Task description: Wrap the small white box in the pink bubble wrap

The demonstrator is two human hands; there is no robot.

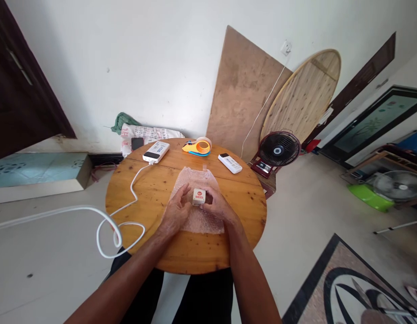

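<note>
A small pale box [199, 196] with a red print on top sits over the middle of a sheet of bubble wrap [203, 224]. The wrap lies flat on the round wooden table [188, 261]. My right hand [217, 204] grips the box from its right side, thumb at the near edge and fingertips curled round behind. To the left of the box is my left hand [177, 208], its fingers apart and holding nothing. Whether the underside of the box touches the wrap is hard to make out.
A yellow-and-blue tape dispenser [199, 146] stands at the table's far edge. Two white power banks [156, 152] [230, 163] flank it; a white cable [132, 184] runs from the left one. Beyond the table's right edge is a dark fan [279, 149].
</note>
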